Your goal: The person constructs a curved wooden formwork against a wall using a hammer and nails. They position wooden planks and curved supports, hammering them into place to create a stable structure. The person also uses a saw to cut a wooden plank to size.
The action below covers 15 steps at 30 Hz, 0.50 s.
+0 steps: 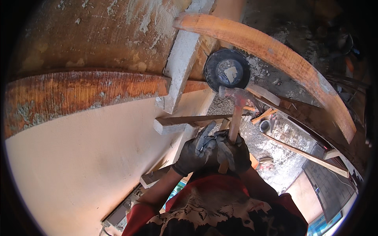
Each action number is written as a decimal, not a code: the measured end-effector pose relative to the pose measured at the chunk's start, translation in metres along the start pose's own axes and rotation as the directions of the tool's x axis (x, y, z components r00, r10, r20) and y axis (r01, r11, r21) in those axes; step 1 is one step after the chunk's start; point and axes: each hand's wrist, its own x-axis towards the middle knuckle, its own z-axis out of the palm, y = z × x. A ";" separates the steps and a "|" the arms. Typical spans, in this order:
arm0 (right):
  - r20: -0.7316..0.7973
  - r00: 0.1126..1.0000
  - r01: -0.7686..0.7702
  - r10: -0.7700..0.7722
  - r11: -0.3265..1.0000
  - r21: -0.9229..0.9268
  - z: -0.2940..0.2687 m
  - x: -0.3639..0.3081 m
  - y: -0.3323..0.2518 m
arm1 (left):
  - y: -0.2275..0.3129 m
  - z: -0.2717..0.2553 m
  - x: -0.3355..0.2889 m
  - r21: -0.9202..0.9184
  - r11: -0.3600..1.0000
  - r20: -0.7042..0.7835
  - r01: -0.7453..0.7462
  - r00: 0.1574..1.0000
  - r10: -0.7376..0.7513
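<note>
My right hand [233, 151], in a dark work glove, is closed around the wooden handle of a claw hammer [236, 118]. The hammer stands head up, and the butt of its handle shows below my fist. Close against it on the left is my left hand [197, 151], also gloved, with fingers extended upward and no held object visible. Both hands are in front of my chest. Beyond the hammer head sits a round black bucket [209, 74] with grey residue and a pale piece inside.
A curved wooden board [275, 47] arcs across the upper right. Another orange-brown board [86, 90] runs along the left wall, meeting a cement-smeared post [183, 59]. A short timber [173, 125] juts out ahead of my hands. Below right are a long plank [307, 154] and a small container [265, 126].
</note>
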 end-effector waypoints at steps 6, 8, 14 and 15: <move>0.002 0.992 0.115 -0.124 0.929 0.351 0.001 0.019 -0.006 | -0.010 -0.004 0.023 0.130 0.991 -0.147 -0.024 0.988 0.043; -0.006 0.985 0.161 -0.173 0.905 0.393 -0.006 0.031 -0.011 | 0.002 -0.033 0.046 0.324 0.920 -0.248 -0.222 0.918 0.309; -0.050 0.945 0.325 -0.324 0.946 0.018 -0.038 0.041 -0.005 | -0.011 -0.071 0.106 0.629 0.728 -0.255 -0.273 0.811 0.526; -0.110 0.919 0.366 -0.379 0.923 -0.116 -0.043 0.046 0.005 | -0.011 -0.069 0.115 0.638 0.704 -0.224 -0.312 0.800 0.557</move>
